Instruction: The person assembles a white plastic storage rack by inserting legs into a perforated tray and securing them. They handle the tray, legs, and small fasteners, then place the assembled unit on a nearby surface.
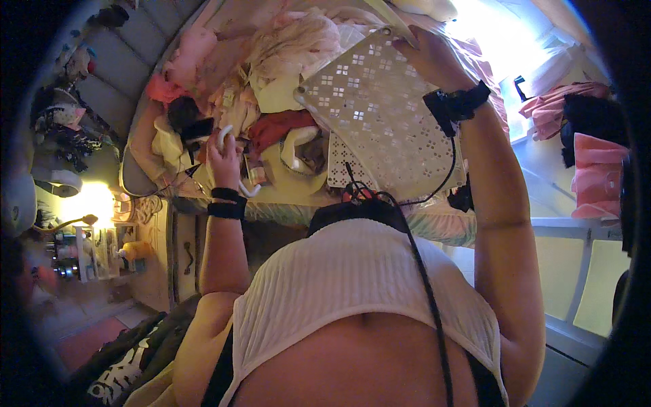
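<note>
My right hand (437, 64) is closed on the upper right corner of a white perforated plastic panel (373, 102), which has square cut-outs in clusters. The panel is tilted over the bed, and a second perforated piece (341, 161) shows under its lower left side. My left hand (224, 161) is closed around a white curved plastic rod (249, 190) with a hooked upper end. Between my hands, a white curved band (290, 148) lies beside a red cloth (278, 129). A small dark device (198, 129) is close to my left fingers.
Crumpled pale clothes (291, 51) and pink fabric (193, 54) cover the bed's far side. To the left, a lit lamp (88, 210) stands by a shelf of bottles. Pink and black garments (597, 129) hang at the right. A black cable (424, 271) runs down my front.
</note>
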Tool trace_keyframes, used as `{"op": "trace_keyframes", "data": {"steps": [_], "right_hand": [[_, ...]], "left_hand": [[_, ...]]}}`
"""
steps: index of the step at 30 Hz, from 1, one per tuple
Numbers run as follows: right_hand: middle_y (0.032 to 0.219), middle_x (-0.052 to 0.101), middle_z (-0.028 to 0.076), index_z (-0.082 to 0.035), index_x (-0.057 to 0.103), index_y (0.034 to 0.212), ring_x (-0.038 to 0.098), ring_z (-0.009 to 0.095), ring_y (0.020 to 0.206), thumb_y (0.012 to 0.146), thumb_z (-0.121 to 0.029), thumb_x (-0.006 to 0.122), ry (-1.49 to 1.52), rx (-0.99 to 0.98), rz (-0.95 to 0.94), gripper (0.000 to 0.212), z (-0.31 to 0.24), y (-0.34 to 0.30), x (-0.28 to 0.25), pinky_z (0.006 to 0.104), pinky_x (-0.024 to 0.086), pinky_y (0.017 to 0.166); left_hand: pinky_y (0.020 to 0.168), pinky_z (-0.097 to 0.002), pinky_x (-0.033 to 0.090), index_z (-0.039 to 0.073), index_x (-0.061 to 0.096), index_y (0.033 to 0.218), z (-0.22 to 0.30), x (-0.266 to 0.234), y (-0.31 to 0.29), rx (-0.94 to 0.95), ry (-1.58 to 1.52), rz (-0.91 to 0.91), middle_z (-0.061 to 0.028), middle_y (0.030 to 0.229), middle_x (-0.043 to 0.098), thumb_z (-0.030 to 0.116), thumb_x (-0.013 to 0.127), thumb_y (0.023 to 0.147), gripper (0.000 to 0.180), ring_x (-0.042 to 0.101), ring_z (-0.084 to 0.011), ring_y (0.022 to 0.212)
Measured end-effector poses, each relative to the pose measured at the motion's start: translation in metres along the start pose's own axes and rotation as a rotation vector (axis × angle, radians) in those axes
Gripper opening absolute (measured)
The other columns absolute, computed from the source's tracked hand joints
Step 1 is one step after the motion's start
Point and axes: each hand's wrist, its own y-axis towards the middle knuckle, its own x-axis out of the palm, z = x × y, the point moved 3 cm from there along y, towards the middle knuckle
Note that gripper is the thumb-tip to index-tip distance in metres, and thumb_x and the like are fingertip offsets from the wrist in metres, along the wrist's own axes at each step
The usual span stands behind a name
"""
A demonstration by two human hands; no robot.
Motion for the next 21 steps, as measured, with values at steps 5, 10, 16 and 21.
{"op": "trace_keyframes", "data": {"steps": [5, 10, 16, 21], "right_hand": [[0.088, 0.060, 0.020, 0.000, 0.055, 0.101, 0.058, 0.033, 0.075, 0.087, -0.026, 0.054, -0.265, -0.304, 0.040, 0.030, 0.011, 0.002, 0.015, 0.0406, 0.045, 0.069], [0.095, 0.059, 0.010, -0.007, 0.056, 0.108, 0.059, 0.021, 0.081, 0.084, -0.021, 0.055, 0.307, 0.316, 0.120, 0.028, 0.100, 0.007, -0.017, 0.0319, 0.048, 0.072], [0.101, 0.060, 0.015, -0.004, 0.048, 0.121, 0.059, 0.025, 0.088, 0.074, -0.007, 0.064, -0.214, 0.232, -0.007, 0.049, 0.188, -0.063, -0.034, 0.0330, 0.048, 0.077], [0.092, 0.058, 0.011, -0.001, 0.054, 0.108, 0.057, 0.020, 0.075, 0.077, -0.037, 0.067, 0.886, 1.084, 0.270, 0.049, 0.220, -0.141, 0.043, 0.0333, 0.048, 0.064]], "left_hand": [[0.044, -0.0225, 0.038, 0.008, 0.050, 0.115, -0.039, -0.025, -0.010, -0.200, -0.229, -0.146, -0.0012, 0.067, 0.051, 0.028, 0.055, 0.089, 0.033, 0.045, -0.0080, 0.051], [0.091, -0.0467, 0.038, 0.016, 0.049, 0.110, -0.091, -0.105, -0.035, -0.559, -0.636, 0.246, -0.0041, 0.109, 0.052, 0.036, 0.058, 0.085, 0.033, 0.048, -0.0212, 0.105], [0.094, -0.0512, 0.033, 0.021, 0.050, 0.106, -0.165, -0.171, -0.086, -0.684, -0.752, 0.461, -0.0049, 0.111, 0.053, 0.041, 0.054, 0.086, 0.028, 0.048, -0.0210, 0.107], [0.089, -0.0575, 0.030, 0.021, 0.051, 0.107, -0.223, -0.164, -0.097, -0.906, -0.554, 0.460, -0.0034, 0.102, 0.054, 0.042, 0.047, 0.090, 0.027, 0.051, -0.0202, 0.096]]}}
